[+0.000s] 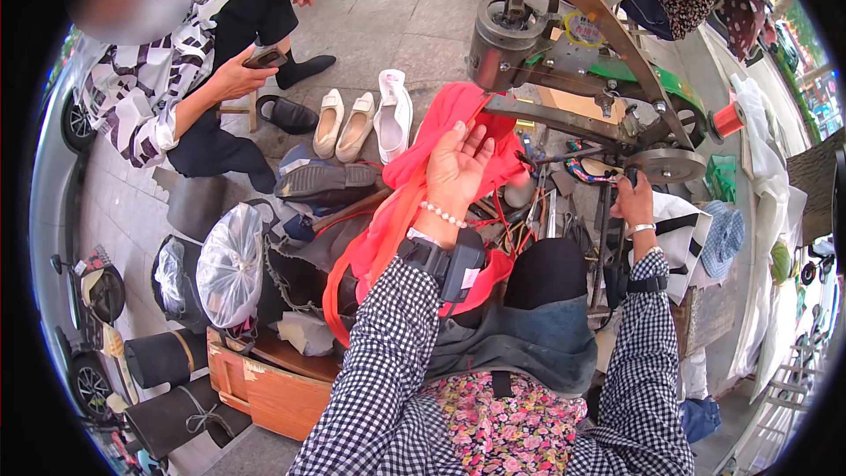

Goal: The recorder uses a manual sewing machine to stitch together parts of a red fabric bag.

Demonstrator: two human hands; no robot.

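A bright red-pink cloth [383, 231] with an orange strip along it hangs over the end of the arm of a hand-cranked sewing machine [564, 115]. My left hand [460, 163] rests against this cloth beside the machine's head, palm up, fingers apart and slightly bent. My right hand [634, 201] is closed around the dark crank handle [631, 177] by the machine's metal wheel [667, 166]. A red thread spool [729, 119] sits at the machine's right end. The part of the cloth under the machine's head is partly hidden.
Scissors and several hand tools [555, 211] lie below the machine. Pale shoes [355, 126] stand at the far left, near a seated person holding a phone [264, 58]. At the left are a wooden box [273, 392] and a plastic-wrapped bundle [231, 264]. A blue hat [723, 238] lies right.
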